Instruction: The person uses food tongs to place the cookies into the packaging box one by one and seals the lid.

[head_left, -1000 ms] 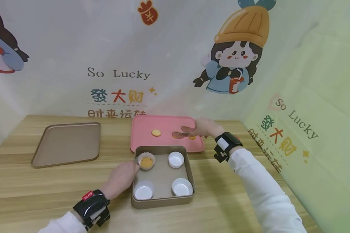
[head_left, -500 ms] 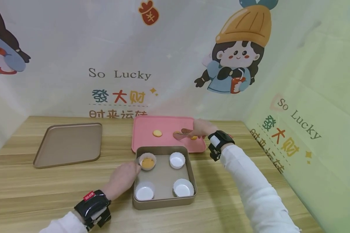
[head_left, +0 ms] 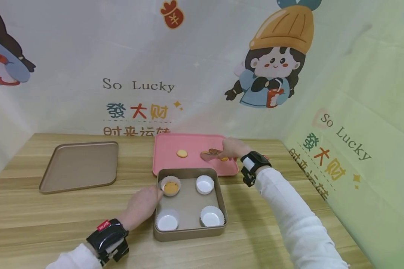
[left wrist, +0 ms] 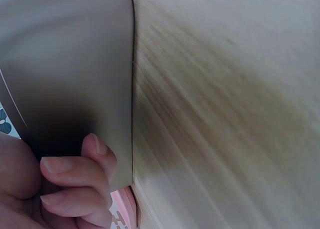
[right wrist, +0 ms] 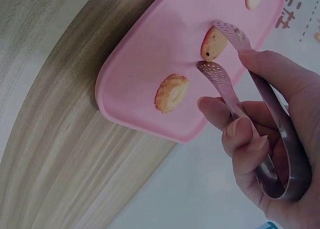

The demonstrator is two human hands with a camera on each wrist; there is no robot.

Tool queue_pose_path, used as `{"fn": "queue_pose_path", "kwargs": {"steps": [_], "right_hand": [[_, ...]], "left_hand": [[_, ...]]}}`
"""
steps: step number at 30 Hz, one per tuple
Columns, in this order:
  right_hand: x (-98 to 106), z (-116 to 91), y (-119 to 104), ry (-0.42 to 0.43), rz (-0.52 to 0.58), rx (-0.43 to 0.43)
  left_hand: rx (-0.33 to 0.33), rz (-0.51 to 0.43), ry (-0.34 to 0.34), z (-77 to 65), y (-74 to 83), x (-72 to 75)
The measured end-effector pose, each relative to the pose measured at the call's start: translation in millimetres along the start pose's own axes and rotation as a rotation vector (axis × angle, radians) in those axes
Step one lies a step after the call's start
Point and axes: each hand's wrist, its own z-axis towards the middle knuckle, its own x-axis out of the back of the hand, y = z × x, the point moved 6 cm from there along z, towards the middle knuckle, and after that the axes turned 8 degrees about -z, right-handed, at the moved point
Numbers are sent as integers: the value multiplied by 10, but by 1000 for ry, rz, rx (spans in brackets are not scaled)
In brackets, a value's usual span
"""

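My left hand [head_left: 144,206] holds the near-left wall of a square brown baking pan [head_left: 188,234]; in the left wrist view its fingers [left wrist: 75,171] are curled against the pan's outer side. Inside the pan, a white paper cup at the back left contains an orange-yellow cookie [head_left: 170,188]. My right hand [head_left: 235,148] grips metal tongs [right wrist: 285,124] with perforated tips over a pink tray [head_left: 168,142]. Those tips stand either side of a pale cookie with dark specks [right wrist: 215,44]. A ruffled cookie [right wrist: 171,93] lies beside it, and a plain round cookie [head_left: 181,153] sits farther left.
Other white paper cups, at the back right [head_left: 205,185], front left [head_left: 167,220] and front right [head_left: 212,216], stand in the pan. A flat brown tray [head_left: 82,164] lies on the wooden table [head_left: 70,213] at left. Printed cloth hangs behind and at right.
My right hand has shifted slightly left, and the tongs' tips have come down around the speckled cookie. My left hand keeps its place at the pan.
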Motion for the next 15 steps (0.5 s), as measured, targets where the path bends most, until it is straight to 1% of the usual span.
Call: {"fn": "queue_pose_path", "kwargs": {"steps": [2,6,9,12,13,15], "right_hand": [[6,-5,-10,12,-1,8],[8,-13,-8,37,2,15],[22,-26,1,64,18,26],[73,-66,-2,94,35,36],[99,-88,-4,103,34,35],[162,-151,-23,129,13,47]], "left_hand": [[14,-10,1,4,-7,-4],[91,-82,16,10,-46,-10],[98,-86,19,8,-50,-14],[76,-70,21,5,-42,-11],[61,-55,18,4,-34,-10],[58,-59,14,1,-36,-8]]}}
